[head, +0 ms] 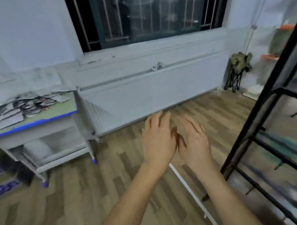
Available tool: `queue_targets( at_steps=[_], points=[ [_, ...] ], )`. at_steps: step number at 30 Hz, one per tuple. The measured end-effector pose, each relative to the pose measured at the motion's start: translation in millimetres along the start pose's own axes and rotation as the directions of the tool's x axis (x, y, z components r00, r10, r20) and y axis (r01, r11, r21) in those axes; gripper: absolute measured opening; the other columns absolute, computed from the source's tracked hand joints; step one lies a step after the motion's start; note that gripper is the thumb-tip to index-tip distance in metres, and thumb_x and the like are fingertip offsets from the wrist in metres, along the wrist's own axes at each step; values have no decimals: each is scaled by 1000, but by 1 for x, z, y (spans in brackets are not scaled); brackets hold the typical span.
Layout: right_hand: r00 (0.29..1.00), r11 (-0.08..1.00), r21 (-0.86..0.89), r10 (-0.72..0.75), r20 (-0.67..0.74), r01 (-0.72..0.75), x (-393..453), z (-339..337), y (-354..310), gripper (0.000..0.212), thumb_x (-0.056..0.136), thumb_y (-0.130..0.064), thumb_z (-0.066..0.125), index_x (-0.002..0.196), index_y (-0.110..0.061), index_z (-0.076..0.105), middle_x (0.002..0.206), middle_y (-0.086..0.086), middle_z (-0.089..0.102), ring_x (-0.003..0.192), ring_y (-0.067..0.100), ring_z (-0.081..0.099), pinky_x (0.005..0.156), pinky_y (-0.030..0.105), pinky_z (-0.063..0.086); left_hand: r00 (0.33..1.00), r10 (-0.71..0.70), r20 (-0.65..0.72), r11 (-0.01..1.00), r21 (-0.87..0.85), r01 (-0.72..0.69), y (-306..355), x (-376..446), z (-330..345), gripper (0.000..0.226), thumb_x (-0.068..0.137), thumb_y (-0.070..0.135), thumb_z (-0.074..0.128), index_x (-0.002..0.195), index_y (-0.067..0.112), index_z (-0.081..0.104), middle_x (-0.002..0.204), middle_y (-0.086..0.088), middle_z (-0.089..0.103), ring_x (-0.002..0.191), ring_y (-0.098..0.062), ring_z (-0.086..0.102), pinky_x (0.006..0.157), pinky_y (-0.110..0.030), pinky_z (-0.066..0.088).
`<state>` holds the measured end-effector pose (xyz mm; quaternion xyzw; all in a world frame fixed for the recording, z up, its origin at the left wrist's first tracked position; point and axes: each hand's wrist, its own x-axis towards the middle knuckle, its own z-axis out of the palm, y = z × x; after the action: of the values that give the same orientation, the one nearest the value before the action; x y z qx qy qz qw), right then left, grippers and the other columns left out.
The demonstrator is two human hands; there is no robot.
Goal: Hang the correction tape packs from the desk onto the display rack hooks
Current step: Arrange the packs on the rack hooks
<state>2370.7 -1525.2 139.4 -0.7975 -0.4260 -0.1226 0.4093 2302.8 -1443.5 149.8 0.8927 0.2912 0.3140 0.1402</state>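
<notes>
Both hands empty, packs far left, rack far right.
Left hand and right hand open at centre; risk of toppling loose packs off the surface, or missing blurred rack hooks.

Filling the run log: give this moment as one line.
left hand: empty | right hand: empty | packs: piled on desk | rack: at right

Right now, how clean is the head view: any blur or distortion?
Head view: motion blur smears the display rack and the packs on the desk; wide-angle bending tilts the edges; both hands read fairly sharp; window dark.
</notes>
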Motion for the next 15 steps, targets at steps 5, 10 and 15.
queue_targets(
  at_steps=[5, 10, 15],
  points=[
    [983, 996, 81, -59, 173, 46, 23, 87, -56, 51, 79, 5, 60, 129, -5, 56, 137, 14, 51, 126, 30, 48, 105, 27, 28, 985, -167, -40, 982, 84, 170, -97, 4, -31, 48, 92, 23, 54, 138, 12, 49, 144, -9, 44, 133, -29, 37, 110, -40, 31],
    [960, 986, 159, -93, 264, 52, 48, 166, -95, 51, 80, 4, 58, 130, -5, 55, 137, 12, 51, 128, 29, 46, 109, 32, 28, 949, -312, -46, 937, 151, 315, -180, 23, -44, 49, 93, 28, 53, 140, 15, 46, 145, -5, 43, 133, -26, 37, 109, -36, 31],
    [938, 977, 210, -114, 329, 45, 103, 249, -124, 48, 86, -3, 55, 133, -12, 53, 144, 4, 45, 132, 22, 40, 106, 24, 25, 902, -424, -79, 880, 199, 431, -262, 74, -49, 47, 92, 31, 53, 137, 18, 49, 143, -2, 47, 131, -24, 40, 104, -40, 36]
  ],
)
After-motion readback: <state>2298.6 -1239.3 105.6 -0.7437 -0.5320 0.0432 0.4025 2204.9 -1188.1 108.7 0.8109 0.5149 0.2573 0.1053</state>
